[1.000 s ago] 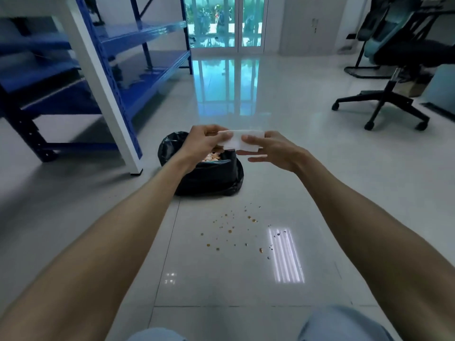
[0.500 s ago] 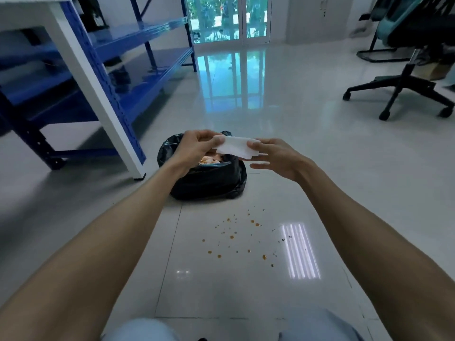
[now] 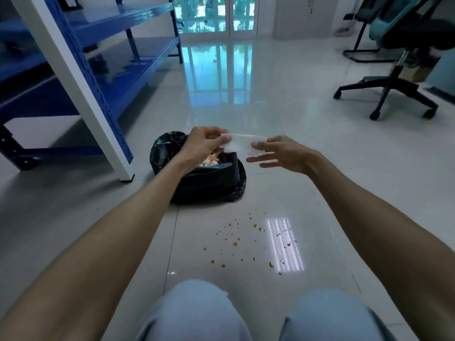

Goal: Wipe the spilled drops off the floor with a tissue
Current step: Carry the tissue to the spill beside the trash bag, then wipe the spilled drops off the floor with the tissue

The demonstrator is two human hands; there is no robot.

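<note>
A: Where is your tissue (image 3: 242, 144)?

B: You hold it stretched between both hands above the black bin bag (image 3: 209, 183). Your left hand (image 3: 203, 145) pinches one end in closed fingers; your right hand (image 3: 280, 153) pins the other end under the thumb, the remaining fingers spread loose.

A: And the drops (image 3: 242, 242)?

B: Orange spots scattered on the floor (image 3: 283, 119), between the bag and your knees (image 3: 197, 313), untouched.

open floor around drops (image 3: 246, 242), bin bag (image 3: 209, 185) just beyond
</note>
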